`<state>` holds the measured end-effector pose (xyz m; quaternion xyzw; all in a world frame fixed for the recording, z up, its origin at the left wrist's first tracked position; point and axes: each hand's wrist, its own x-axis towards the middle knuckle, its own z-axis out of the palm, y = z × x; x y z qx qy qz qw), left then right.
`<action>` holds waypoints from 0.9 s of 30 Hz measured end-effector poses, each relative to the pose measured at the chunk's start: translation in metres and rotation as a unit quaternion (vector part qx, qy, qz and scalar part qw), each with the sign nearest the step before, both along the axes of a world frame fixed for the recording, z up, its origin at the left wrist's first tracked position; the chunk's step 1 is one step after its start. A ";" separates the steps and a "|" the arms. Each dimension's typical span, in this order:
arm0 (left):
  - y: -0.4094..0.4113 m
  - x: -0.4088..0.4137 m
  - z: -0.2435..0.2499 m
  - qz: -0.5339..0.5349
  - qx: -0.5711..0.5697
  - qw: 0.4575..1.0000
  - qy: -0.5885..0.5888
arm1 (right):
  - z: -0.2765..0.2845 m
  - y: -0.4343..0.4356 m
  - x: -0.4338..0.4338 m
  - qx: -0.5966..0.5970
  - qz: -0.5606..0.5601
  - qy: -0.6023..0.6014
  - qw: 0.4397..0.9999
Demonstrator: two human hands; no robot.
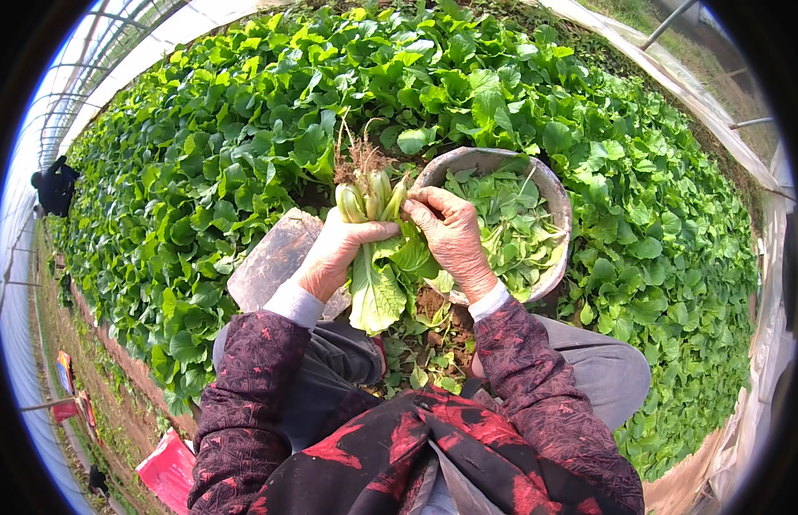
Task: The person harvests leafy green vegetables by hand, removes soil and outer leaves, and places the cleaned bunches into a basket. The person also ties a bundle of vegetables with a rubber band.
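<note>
My left hand (340,248) is closed around the stems of a bunch of leafy green plants (376,283), whose brown roots point away from me and leaves hang toward my lap. At the bunch's right side, my right hand (452,235) pinches a pale stem or leaf base between thumb and fingers. Just beyond that hand stands a round, worn bucket (562,212) holding many loose green leaves (511,219). A scuffed, whitish flat-sided object (270,261), perhaps a container, lies left of my left hand, partly hidden by it.
Dense leafy greens (231,154) surround the spot on the far side and both flanks. Loose leaves and brown soil (431,306) lie between my feet. A pink-red printed bag (170,470) is at lower left. Another person (56,187) is at far left, near the plastic greenhouse wall (22,322).
</note>
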<state>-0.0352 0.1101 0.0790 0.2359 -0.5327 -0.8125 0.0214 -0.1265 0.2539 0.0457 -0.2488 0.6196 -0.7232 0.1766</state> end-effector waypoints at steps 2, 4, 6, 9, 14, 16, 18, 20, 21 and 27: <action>-0.002 0.002 -0.004 0.005 -0.051 0.999 -0.003 | 0.012 -0.005 0.006 0.020 -0.014 0.005 1.000; -0.003 0.005 -0.010 -0.016 -0.068 0.998 -0.004 | 0.019 -0.008 0.010 0.025 -0.007 -0.005 1.000; -0.003 0.007 -0.011 -0.026 -0.023 0.999 -0.006 | 0.016 -0.015 0.012 -0.020 0.007 -0.068 0.997; -0.002 0.009 -0.010 -0.029 0.067 0.997 0.008 | 0.012 -0.019 0.007 -0.033 0.028 -0.134 0.990; -0.005 0.016 -0.007 -0.041 0.111 0.993 0.013 | 0.019 -0.012 -0.007 0.132 0.041 -0.034 0.990; -0.010 0.021 -0.004 -0.049 0.151 0.987 -0.002 | 0.028 -0.009 -0.011 0.257 0.028 0.053 0.965; -0.011 0.020 -0.004 -0.045 0.196 0.980 -0.003 | 0.040 -0.006 -0.008 0.279 -0.063 0.201 0.937; -0.007 0.017 -0.008 -0.023 0.212 0.977 0.013 | 0.039 -0.008 -0.008 0.216 -0.165 0.327 0.905; -0.003 0.014 -0.005 -0.025 0.188 0.982 0.020 | 0.035 -0.010 -0.008 0.196 -0.144 0.292 0.925; -0.002 0.007 -0.008 -0.034 0.086 0.996 0.018 | 0.010 -0.023 0.005 0.106 -0.050 0.142 0.983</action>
